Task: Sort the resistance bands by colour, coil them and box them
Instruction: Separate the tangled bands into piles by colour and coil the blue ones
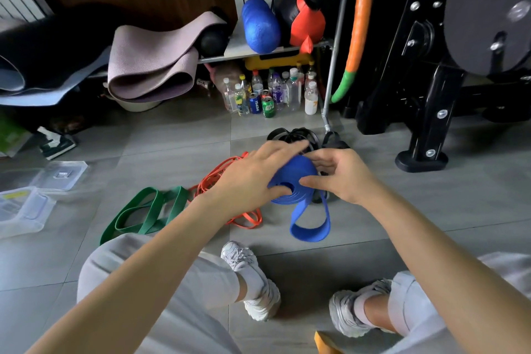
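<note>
**Blue band half coiled in both hands**

Closest in, the person's pale sneakers (257,284) rest on the grey tile floor (431,204), with bare tile between them. Above the shoes, the left hand (253,178) grips a coiled blue resistance band (293,178), thumb hooked at the coil's centre and fingers spread over its top. The right hand (342,175) pinches the coil's right side between thumb and curled fingers. The band's uncoiled tail hangs down in a loop.

Left of the hands, green resistance bands (149,210) lie loose on the floor, touching a tangle of orange resistance bands (218,178). At the left edge stands a clear plastic box (23,210); its yellow label is too blurred to read. Its lid (60,175) lies just behind it. Open tile runs rightward from the blue band to the black rack's foot (421,159).

Just beyond the hands lie black bands (296,136). Farther back, among plastic bottles (293,92), a blue can (255,103) reads "PEPSI" beside a green can (268,106).
</note>
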`<action>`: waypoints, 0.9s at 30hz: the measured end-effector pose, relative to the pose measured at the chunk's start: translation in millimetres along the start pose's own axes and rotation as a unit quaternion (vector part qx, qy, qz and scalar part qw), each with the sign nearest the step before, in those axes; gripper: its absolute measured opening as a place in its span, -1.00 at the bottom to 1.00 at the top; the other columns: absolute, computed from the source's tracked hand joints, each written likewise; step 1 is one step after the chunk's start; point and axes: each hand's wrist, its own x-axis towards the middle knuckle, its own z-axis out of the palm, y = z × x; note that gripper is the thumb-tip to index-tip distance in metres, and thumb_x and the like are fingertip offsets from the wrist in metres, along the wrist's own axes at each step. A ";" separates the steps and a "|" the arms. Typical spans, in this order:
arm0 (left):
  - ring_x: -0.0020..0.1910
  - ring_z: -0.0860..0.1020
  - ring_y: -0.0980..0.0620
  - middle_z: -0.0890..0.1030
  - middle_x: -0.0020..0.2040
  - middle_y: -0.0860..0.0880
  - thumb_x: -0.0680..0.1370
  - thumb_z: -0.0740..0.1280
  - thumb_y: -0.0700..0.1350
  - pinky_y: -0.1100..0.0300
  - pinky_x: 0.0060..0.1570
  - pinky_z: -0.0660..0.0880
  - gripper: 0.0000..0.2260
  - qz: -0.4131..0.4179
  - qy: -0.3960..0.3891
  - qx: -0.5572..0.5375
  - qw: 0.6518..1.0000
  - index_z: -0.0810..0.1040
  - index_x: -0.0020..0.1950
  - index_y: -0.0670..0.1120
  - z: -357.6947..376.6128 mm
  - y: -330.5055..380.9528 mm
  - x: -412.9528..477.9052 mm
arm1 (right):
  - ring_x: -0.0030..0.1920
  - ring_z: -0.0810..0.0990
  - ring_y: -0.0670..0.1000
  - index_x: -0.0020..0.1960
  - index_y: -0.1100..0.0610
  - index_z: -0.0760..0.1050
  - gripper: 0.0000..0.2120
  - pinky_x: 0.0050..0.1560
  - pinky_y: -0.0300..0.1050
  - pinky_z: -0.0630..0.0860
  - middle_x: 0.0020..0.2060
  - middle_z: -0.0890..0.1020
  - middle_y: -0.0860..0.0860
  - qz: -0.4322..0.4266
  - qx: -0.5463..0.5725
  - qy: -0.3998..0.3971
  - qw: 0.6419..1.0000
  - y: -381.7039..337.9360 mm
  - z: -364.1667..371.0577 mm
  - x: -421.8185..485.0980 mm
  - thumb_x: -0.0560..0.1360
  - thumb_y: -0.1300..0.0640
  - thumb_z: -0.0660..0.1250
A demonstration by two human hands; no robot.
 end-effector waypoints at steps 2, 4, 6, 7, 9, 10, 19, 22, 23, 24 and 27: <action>0.14 0.46 0.02 0.38 0.29 0.07 0.48 0.38 -0.03 0.09 0.02 0.48 -0.35 0.029 -0.018 0.039 0.999 0.15 0.47 0.25 -1.1 -1.5 3.6 | -0.06 0.66 -0.12 0.00 -0.06 0.55 -0.62 0.05 -0.22 0.55 -0.10 0.67 -0.11 -0.011 0.001 -0.003 1.000 -1.3 1.7 0.0 0.32 0.31 0.51; 0.09 0.49 0.02 0.44 0.21 0.05 0.48 0.40 -0.05 0.04 0.03 0.49 -0.41 0.015 -0.007 -0.025 1.000 0.25 0.44 0.25 0.7 -6.0 4.7 | -0.02 0.64 -0.14 0.01 -0.13 0.53 -0.60 0.09 -0.22 0.53 -0.07 0.66 -0.13 -0.012 0.005 0.003 1.000 -4.1 1.0 -0.8 0.31 0.26 0.52; 0.11 0.47 0.07 0.48 0.16 0.05 0.45 0.43 -0.09 0.07 0.10 0.46 -0.43 0.003 0.018 -0.103 0.994 0.34 0.41 0.20 4.3 -8.7 3.7 | 0.06 0.62 -0.11 0.05 -0.16 0.51 -0.57 0.16 -0.16 0.50 -0.02 0.64 -0.14 -0.008 -0.009 -0.004 1.000 -3.8 -2.2 0.2 0.29 0.17 0.53; 0.13 0.46 0.10 0.49 0.16 0.06 0.44 0.44 -0.11 0.13 0.14 0.44 -0.44 -0.004 0.036 -0.134 0.990 0.37 0.39 0.17 6.6 -9.0 2.4 | 0.07 0.61 -0.10 0.07 -0.15 0.50 -0.56 0.18 -0.14 0.50 -0.02 0.63 -0.15 0.001 -0.012 -0.012 1.000 -2.5 -4.5 -0.1 0.28 0.16 0.54; 0.16 0.43 0.19 0.49 0.16 0.09 0.43 0.45 -0.17 0.26 0.20 0.38 -0.47 -0.027 0.082 -0.192 0.978 0.41 0.33 0.19 9.9 -8.0 -1.0 | 0.08 0.61 -0.08 0.16 -0.04 0.51 -0.51 0.19 -0.14 0.50 -0.03 0.62 -0.16 0.028 -0.009 -0.024 0.999 1.9 -8.9 -2.5 0.29 0.23 0.53; 0.15 0.41 0.24 0.49 0.17 0.12 0.43 0.45 -0.19 0.34 0.21 0.36 -0.46 -0.043 0.104 -0.218 0.969 0.39 0.29 0.25 10.8 -7.4 -2.4 | 0.09 0.61 -0.07 0.22 0.04 0.50 -0.47 0.20 -0.13 0.50 -0.02 0.62 -0.14 0.041 -0.005 -0.023 0.999 4.8 -10.6 -4.0 0.30 0.26 0.52; 0.05 0.50 0.36 0.49 0.13 0.23 0.42 0.44 -0.32 0.44 -0.04 0.45 -0.48 -0.098 0.216 -0.414 0.879 0.42 0.16 0.22 21.1 9.4 -3.3 | -0.04 0.66 -0.13 0.12 -0.07 0.47 -0.52 -0.01 -0.23 0.58 -0.03 0.65 -0.07 0.004 0.103 0.034 0.994 7.1 -6.6 -11.7 0.35 0.38 0.44; 0.07 0.48 0.35 0.46 0.14 0.24 0.44 0.44 -0.28 0.43 -0.03 0.44 -0.52 -0.094 0.171 -0.385 0.902 0.39 0.18 0.17 22.0 4.9 -0.5 | -0.13 0.66 -0.19 0.06 -0.02 0.49 -0.60 -0.07 -0.28 0.58 -0.05 0.65 -0.05 0.017 0.070 0.048 0.996 6.2 -8.0 -11.9 0.35 0.35 0.46; 0.08 0.48 0.31 0.45 0.14 0.22 0.44 0.45 -0.23 0.39 0.00 0.44 -0.54 -0.096 0.147 -0.353 0.919 0.37 0.18 0.15 19.7 2.5 1.7 | -0.15 0.65 -0.21 0.05 0.00 0.50 -0.62 -0.08 -0.30 0.58 -0.06 0.65 -0.07 0.021 0.055 0.052 0.997 6.2 -8.6 -11.9 0.34 0.34 0.47; 0.09 0.48 0.26 0.45 0.14 0.20 0.43 0.47 -0.18 0.31 0.05 0.45 -0.54 -0.101 0.123 -0.303 0.940 0.36 0.20 0.13 16.7 -0.3 3.8 | -0.16 0.64 -0.23 0.06 0.03 0.51 -0.63 -0.07 -0.31 0.57 -0.09 0.64 -0.10 0.022 0.037 0.052 0.998 6.1 -9.1 -11.8 0.34 0.32 0.49; 0.20 0.44 0.07 0.39 0.27 0.11 0.41 0.47 -0.02 0.07 0.13 0.47 -0.40 -0.044 0.036 -0.099 0.993 0.29 0.38 0.10 6.0 -4.5 8.6 | -0.11 0.60 -0.26 0.15 0.13 0.54 -0.58 0.03 -0.32 0.53 -0.13 0.61 -0.20 0.027 -0.021 0.030 0.999 4.2 -10.7 -10.4 0.32 0.27 0.52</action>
